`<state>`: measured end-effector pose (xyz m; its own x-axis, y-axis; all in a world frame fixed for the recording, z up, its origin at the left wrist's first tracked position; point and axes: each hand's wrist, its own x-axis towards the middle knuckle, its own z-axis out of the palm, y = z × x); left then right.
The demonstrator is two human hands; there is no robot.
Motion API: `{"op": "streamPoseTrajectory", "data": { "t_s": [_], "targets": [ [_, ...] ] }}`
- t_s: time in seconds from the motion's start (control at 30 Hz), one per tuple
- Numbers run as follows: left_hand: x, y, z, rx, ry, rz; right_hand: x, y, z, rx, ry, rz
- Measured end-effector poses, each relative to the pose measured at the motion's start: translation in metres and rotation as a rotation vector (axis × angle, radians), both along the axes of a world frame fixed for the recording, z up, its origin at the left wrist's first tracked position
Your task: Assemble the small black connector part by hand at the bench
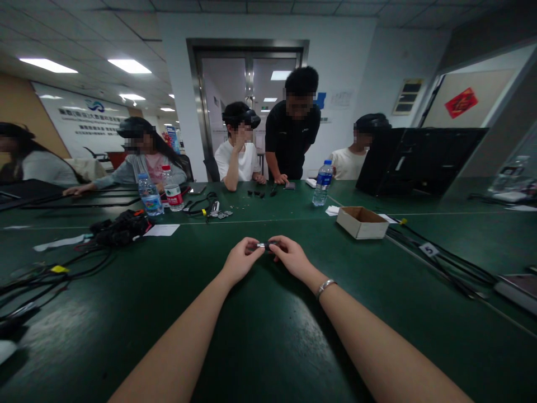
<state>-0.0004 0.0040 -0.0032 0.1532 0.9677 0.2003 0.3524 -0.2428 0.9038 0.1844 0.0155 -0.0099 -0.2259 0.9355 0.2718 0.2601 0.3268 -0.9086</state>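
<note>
Both my hands meet over the middle of the green table, pinching a small black-and-silver stick between them. My left hand grips its silver end with thumb and fingertips. On the black end, my right hand is closed, with a metal bracelet on that wrist. The stick lies roughly level, just above or at the tabletop; I cannot tell whether it touches. Its exact kind is too small to make out, and the fingers cover part of it.
An open cardboard box stands to the right, near black cables and a monitor. Leftward lie a tangle of black gear and two bottles. Another bottle stands ahead. Several people are across the table.
</note>
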Motion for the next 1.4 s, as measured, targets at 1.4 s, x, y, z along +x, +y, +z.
{"op": "streamPoseTrajectory", "data": {
  "t_s": [1.4],
  "targets": [
    [-0.002, 0.000, 0.001, 0.029, 0.084, 0.015, 0.000, -0.007, 0.010, -0.019, -0.042, -0.024]
  ]
}}
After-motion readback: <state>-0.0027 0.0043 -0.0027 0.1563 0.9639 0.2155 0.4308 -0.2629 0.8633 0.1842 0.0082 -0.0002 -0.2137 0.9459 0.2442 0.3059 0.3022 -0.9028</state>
